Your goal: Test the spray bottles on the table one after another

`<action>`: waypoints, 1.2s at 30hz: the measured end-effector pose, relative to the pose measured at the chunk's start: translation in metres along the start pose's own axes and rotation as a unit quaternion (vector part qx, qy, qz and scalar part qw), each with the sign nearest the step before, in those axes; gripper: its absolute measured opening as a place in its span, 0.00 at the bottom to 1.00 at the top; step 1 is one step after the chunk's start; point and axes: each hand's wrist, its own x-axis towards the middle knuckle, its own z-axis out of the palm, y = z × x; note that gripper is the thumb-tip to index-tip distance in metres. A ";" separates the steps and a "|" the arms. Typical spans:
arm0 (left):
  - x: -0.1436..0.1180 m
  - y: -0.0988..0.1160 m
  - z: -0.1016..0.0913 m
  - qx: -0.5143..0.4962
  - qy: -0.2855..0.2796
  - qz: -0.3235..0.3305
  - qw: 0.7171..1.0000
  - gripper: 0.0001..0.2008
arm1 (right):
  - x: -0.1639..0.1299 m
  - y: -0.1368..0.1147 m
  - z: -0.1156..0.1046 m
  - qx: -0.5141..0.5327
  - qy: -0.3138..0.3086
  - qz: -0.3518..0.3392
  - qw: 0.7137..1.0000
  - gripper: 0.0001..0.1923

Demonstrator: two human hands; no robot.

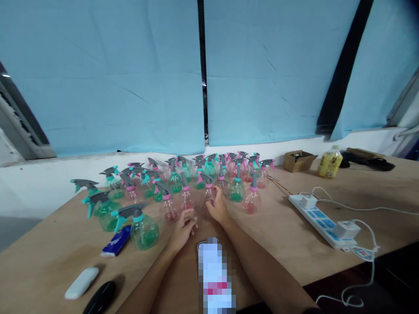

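I am looking down at a wooden bench (281, 235) where a crowd of small spray bottles (183, 179) is standing in a loose cluster, some green with teal collars, some pink. My left hand (183, 229) is lying on the bench with its fingers curled loosely, just beside a pink bottle (170, 209) at the front of the cluster; I cannot tell whether it is touching it. My right hand (218, 207) is reaching into the cluster with fingers closing around another pink bottle (209, 192), though the grip itself is partly hidden. As I judge it, I am picking bottles out of the front row, and the next move is calling for a firm hold low on the body so the neighbours, standing very close, are not knocked over. A green bottle (144, 231) is standing nearer, to the left, touching a blue packet (116, 242). A power strip (322, 222) is lying well to the right.
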 end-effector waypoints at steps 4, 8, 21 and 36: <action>0.001 -0.003 0.000 0.001 -0.002 0.004 1.000 0.21 | 0.000 -0.002 0.000 0.002 0.006 0.010 1.000 0.24; 0.002 -0.005 0.000 -0.004 -0.003 0.006 1.000 0.22 | -0.001 -0.007 -0.003 -0.016 -0.016 -0.002 1.000 0.09; 0.000 -0.001 0.001 -0.011 -0.006 0.003 1.000 0.21 | -0.007 -0.014 -0.001 -0.002 -0.109 0.013 0.994 0.14; 0.000 0.000 -0.001 0.000 -0.005 0.005 1.000 0.19 | 0.000 -0.024 -0.009 0.002 -0.025 -0.005 1.000 0.14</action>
